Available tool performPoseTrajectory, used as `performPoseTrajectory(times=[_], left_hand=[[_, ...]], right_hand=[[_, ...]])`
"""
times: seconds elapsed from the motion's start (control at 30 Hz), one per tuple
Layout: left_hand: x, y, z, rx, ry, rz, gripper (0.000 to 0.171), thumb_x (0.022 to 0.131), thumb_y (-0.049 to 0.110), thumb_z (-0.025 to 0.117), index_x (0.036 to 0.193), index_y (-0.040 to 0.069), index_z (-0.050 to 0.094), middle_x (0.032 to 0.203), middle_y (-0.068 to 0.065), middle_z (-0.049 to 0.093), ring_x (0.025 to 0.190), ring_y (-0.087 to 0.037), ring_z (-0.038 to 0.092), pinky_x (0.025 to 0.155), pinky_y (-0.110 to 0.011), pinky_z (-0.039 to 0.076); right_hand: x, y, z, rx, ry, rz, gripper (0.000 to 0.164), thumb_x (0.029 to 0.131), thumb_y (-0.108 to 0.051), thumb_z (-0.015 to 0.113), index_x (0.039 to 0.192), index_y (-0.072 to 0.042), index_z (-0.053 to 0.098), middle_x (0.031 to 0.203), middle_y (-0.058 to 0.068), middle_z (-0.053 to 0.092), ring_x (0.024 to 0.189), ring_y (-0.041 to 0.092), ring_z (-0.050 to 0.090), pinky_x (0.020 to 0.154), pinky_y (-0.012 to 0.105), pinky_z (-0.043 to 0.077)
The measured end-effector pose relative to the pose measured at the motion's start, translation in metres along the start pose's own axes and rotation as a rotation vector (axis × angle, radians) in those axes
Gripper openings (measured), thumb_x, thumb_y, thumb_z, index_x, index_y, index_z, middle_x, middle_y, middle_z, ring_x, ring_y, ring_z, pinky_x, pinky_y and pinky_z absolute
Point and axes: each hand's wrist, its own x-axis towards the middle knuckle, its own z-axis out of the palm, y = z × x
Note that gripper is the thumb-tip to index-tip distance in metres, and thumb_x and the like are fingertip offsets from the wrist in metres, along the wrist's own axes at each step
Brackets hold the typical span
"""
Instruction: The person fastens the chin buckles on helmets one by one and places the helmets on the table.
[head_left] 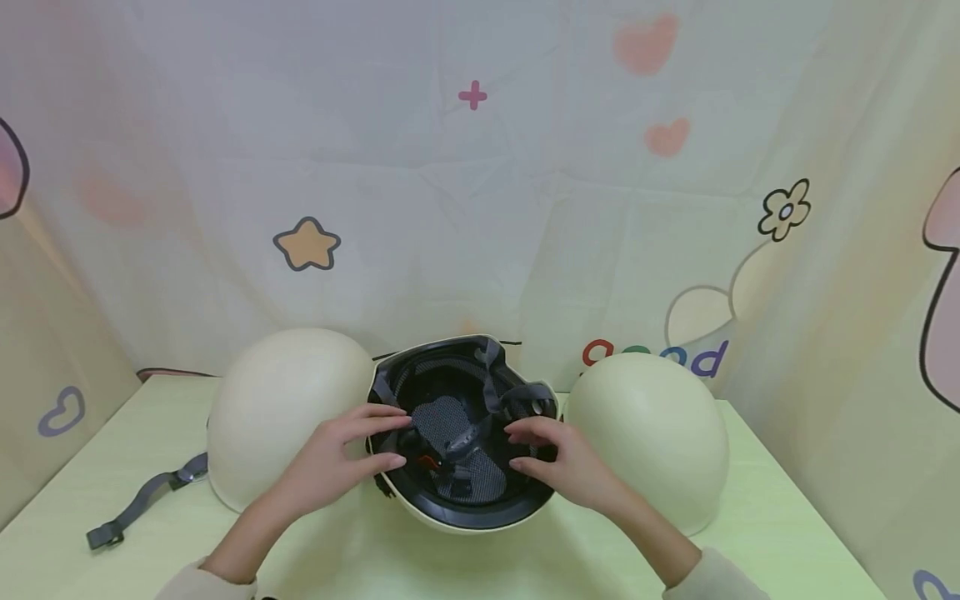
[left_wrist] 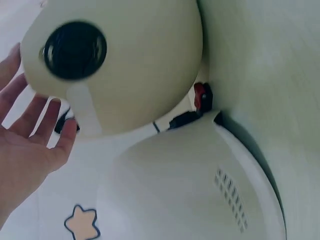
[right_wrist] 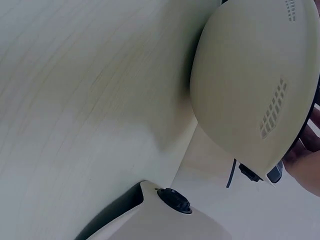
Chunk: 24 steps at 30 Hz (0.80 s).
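Observation:
A cream helmet [head_left: 465,527] lies on its shell in the middle, its opening turned up toward the head camera. Black padding, a mesh liner [head_left: 442,421] and dark straps [head_left: 491,375] show inside. My left hand [head_left: 337,458] is at its left rim, fingers and thumb spread apart over the opening's edge. In the left wrist view those fingers sit beside the shell [left_wrist: 145,60] with its round black cap [left_wrist: 75,50]. My right hand [head_left: 573,462] is at the right rim, its relaxed fingertips reaching over the opening. The right wrist view hides most of those fingers behind the shell [right_wrist: 240,75].
A second cream helmet [head_left: 292,400] stands dome-up at the left, its dark chin strap [head_left: 146,496] trailing onto the table [head_left: 60,533]. A third helmet [head_left: 652,442] stands dome-up at the right. Behind them hangs a printed curtain [head_left: 420,208].

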Motion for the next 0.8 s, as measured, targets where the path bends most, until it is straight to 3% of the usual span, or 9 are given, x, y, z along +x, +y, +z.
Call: performPoseTrajectory(times=[0.17, 0.37, 0.53, 0.8], left_hand=[[-0.007, -0.002, -0.013, -0.032, -0.047, -0.059, 0.044, 0.076, 0.024, 0.075, 0.116, 0.011, 0.063, 0.119, -0.002, 0.056, 0.114, -0.025, 0.048, 0.09, -0.044, 0.041], [-0.018, -0.013, -0.018, -0.06, -0.092, -0.043, 0.046, 0.075, 0.026, 0.075, 0.117, 0.011, 0.063, 0.12, -0.001, 0.055, 0.11, -0.019, 0.05, 0.087, -0.033, 0.045], [-0.023, -0.017, -0.017, -0.095, -0.06, -0.019, 0.044, 0.077, 0.018, 0.074, 0.117, 0.007, 0.062, 0.118, -0.006, 0.056, 0.105, -0.014, 0.053, 0.084, -0.031, 0.048], [-0.029, -0.024, -0.015, -0.14, -0.024, -0.008, 0.042, 0.077, 0.015, 0.073, 0.116, 0.006, 0.062, 0.117, -0.006, 0.056, 0.105, -0.01, 0.052, 0.083, -0.031, 0.048]], right_hand=[[-0.004, -0.002, -0.003, 0.008, -0.009, -0.007, 0.032, 0.081, -0.012, 0.069, 0.111, -0.002, 0.061, 0.104, 0.014, 0.063, 0.095, 0.033, 0.057, 0.084, 0.042, 0.046], [-0.007, -0.014, -0.004, -0.056, -0.018, -0.116, 0.034, 0.08, -0.015, 0.072, 0.111, -0.005, 0.062, 0.103, 0.005, 0.064, 0.094, 0.019, 0.057, 0.081, 0.034, 0.047], [-0.011, -0.025, 0.004, -0.055, -0.079, -0.216, 0.038, 0.08, -0.018, 0.072, 0.115, -0.01, 0.06, 0.109, 0.0, 0.062, 0.099, 0.014, 0.055, 0.082, 0.035, 0.047], [-0.012, -0.04, 0.023, -0.023, -0.179, -0.232, 0.04, 0.08, -0.021, 0.072, 0.117, -0.011, 0.06, 0.114, 0.002, 0.059, 0.103, 0.013, 0.049, 0.087, 0.03, 0.044]])
